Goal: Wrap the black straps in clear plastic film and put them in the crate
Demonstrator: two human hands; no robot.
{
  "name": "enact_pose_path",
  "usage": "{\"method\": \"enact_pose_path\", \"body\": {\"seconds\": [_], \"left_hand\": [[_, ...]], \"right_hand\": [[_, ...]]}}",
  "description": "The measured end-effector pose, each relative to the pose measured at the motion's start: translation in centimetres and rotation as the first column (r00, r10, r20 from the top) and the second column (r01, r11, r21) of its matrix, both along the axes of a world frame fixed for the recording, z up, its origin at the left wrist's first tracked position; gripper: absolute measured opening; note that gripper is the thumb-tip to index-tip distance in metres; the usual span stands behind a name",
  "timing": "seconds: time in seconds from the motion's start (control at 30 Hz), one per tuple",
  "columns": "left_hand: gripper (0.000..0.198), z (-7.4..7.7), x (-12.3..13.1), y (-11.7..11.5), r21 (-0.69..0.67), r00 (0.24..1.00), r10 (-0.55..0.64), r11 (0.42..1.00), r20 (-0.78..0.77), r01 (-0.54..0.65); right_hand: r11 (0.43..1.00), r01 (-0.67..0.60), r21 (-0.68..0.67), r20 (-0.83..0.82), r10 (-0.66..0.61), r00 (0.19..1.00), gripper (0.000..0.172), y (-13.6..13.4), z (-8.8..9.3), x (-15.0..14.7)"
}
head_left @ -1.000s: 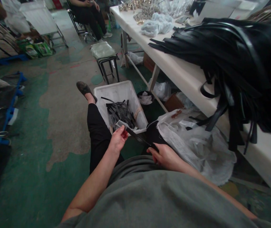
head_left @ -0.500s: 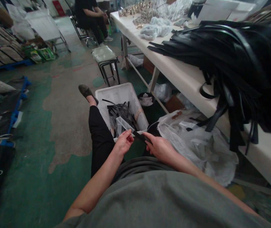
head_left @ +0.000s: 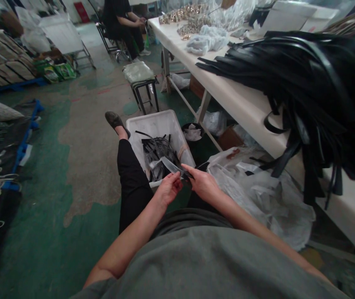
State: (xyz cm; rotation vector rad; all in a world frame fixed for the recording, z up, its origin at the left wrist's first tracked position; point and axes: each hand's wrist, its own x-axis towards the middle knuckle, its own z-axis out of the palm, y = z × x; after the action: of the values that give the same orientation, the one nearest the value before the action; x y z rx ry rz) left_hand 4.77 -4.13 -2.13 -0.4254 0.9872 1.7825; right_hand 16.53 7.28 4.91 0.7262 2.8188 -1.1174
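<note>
My left hand (head_left: 169,189) pinches a clear plastic strip (head_left: 168,164) close to its lower end. Right beside it, my right hand (head_left: 202,182) is closed on a black strap (head_left: 187,173), which lies against the clear strip between the two hands. Both hands are just above the near edge of a white bin (head_left: 138,121), between my knees. Inside the bin lie many black straps (head_left: 161,149) and some clear plastic pieces.
A white table (head_left: 246,99) on the right bears a large heap of black straps (head_left: 295,70) hanging over its edge. Below is a big clear plastic bag (head_left: 267,195). A stool (head_left: 139,74) stands beyond the bin; a seated person (head_left: 123,23) is farther back.
My hands have moved slightly right and closer together. The clear strip has shifted right, and less of the black strap shows between my hands. The view has shifted a little.
</note>
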Motion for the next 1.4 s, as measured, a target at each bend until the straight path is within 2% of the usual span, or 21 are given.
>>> {"method": "enact_pose_path", "body": {"seconds": [0.07,0.13,0.23,0.37,0.47,0.57,0.7,0.77,0.83,0.9,0.97,1.03,1.1,1.2,1.3,1.4], "left_hand": [[0.022,-0.3,-0.1,0.0,0.005,1.0,0.015,1.0,-0.018,-0.014],[0.022,-0.6,-0.8,-0.2,-0.029,0.996,0.081,0.996,-0.023,-0.081],[0.02,-0.7,-1.6,-0.5,-0.086,0.993,0.12,0.989,-0.014,-0.121],[0.015,0.4,-0.9,-0.3,-0.06,0.998,0.062,0.996,0.024,-0.061],[0.017,1.2,-1.1,-0.3,-0.038,0.992,0.127,0.991,-0.003,-0.127],[0.022,0.9,-2.5,-0.7,-0.053,0.982,0.181,0.982,-0.044,-0.183],[0.023,0.0,-2.8,-0.6,-0.071,0.985,0.172,0.982,-0.023,-0.173],[0.024,0.1,-1.5,-0.2,-0.064,0.987,0.161,0.985,-0.009,-0.161],[0.022,0.4,0.2,0.1,-0.031,0.996,0.09,0.995,-0.014,-0.09],[0.021,0.9,1.5,0.3,0.018,0.999,-0.003,1.0,-0.046,0.004],[0.02,1.1,1.6,0.2,0.04,0.996,-0.037,0.998,-0.082,0.041],[0.017,1.2,0.4,-0.2,0.024,0.995,0.018,1.0,-0.095,-0.016],[0.017,1.1,-1.3,-0.8,-0.011,0.99,0.104,0.994,-0.09,-0.105],[0.018,1.2,-2.7,-1.2,-0.045,0.989,0.122,0.991,-0.079,-0.126],[0.02,1.5,-1.5,-0.9,-0.016,0.996,0.02,1.0,-0.085,-0.021],[0.024,1.7,-0.2,-0.6,0.01,0.991,-0.053,0.998,-0.119,0.055]], "right_hand": [[0.998,0.002,-0.06,0.057,0.002,0.998,0.05,0.2,0.0,-0.3],[0.994,-0.043,-0.104,0.094,0.053,0.994,0.05,0.3,0.6,0.7],[0.996,-0.076,-0.048,0.071,0.08,0.994,0.048,0.0,1.5,2.3],[0.996,-0.051,0.077,0.048,0.047,0.998,0.051,-0.6,0.6,0.6],[0.999,-0.031,0.03,0.086,0.029,0.996,0.049,-0.4,0.1,-0.8],[1.0,0.01,-0.011,0.137,-0.009,0.991,0.048,-0.1,1.2,0.5],[0.988,-0.001,0.153,0.12,-0.018,0.993,0.047,-0.2,2.9,3.4],[0.972,-0.037,0.232,0.128,0.007,0.992,0.047,-0.5,2.9,3.2],[0.963,-0.057,0.262,0.144,0.019,0.989,0.047,-0.7,2.2,1.7],[0.973,-0.039,0.228,0.158,0.003,0.987,0.047,-0.6,1.3,-0.3],[0.993,-0.02,0.118,0.161,0.001,0.987,0.047,-0.4,0.8,-1.6],[0.999,-0.024,-0.023,0.161,0.027,0.987,0.047,0.0,0.7,-1.4],[0.994,-0.04,-0.1,0.17,0.057,0.984,0.047,0.1,0.8,-0.1],[0.999,-0.033,-0.033,0.194,0.039,0.98,0.048,0.0,0.7,1.3],[0.997,-0.032,0.07,0.151,0.022,0.988,0.049,-0.3,0.1,0.5],[1.0,0.0,0.02,0.098,-0.002,0.995,0.049,-0.2,0.0,-0.9]]}}
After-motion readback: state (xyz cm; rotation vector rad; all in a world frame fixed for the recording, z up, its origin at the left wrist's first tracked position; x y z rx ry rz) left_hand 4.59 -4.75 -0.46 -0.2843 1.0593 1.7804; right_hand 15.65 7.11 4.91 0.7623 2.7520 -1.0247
